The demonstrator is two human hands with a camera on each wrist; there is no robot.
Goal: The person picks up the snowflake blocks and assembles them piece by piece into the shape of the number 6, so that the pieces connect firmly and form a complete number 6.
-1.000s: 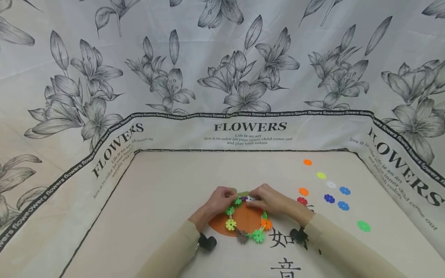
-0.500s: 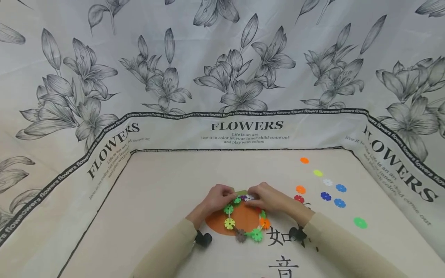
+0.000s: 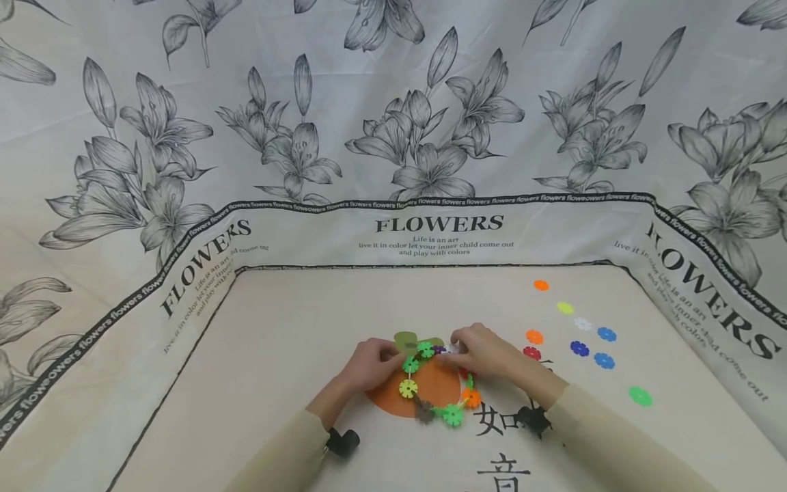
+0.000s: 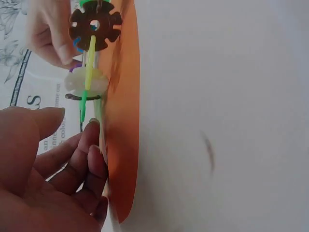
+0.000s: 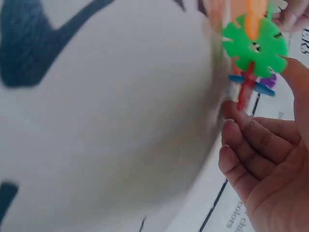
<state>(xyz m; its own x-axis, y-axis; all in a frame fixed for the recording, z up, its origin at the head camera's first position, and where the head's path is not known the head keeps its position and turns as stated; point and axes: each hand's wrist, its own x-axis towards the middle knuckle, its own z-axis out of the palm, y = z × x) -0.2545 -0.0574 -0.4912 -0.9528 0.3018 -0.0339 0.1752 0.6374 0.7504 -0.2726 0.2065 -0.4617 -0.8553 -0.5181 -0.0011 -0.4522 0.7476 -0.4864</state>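
Observation:
A ring of interlocked plastic snowflake discs (image 3: pixel 453 414) in green, yellow, brown, orange, red, purple and white lies over a printed orange shape (image 3: pixel 435 389) on the cloth. My left hand (image 3: pixel 371 365) is at the ring's upper left, beside a green disc (image 3: pixel 410 364). In the left wrist view, that left hand (image 4: pixel 58 159) has its thumb apart from its loosely bent fingers, with a disc edge close to the fingertips. At the upper right, my right hand (image 3: pixel 486 352) holds the ring near a white disc (image 3: pixel 451 349), thumb and forefinger either side. Part of the ring is hidden behind this hand.
Several loose discs lie to the right, among them an orange disc (image 3: pixel 541 285), a dark blue disc (image 3: pixel 579 348) and a green disc (image 3: pixel 641 395). A flower-printed cloth wall (image 3: pixel 439 236) rises at the back and sides.
My left hand has come away from the ring's top, moving left and slightly nearer, uncovering green discs and a printed leaf. The right hand stays at the upper right of the ring.

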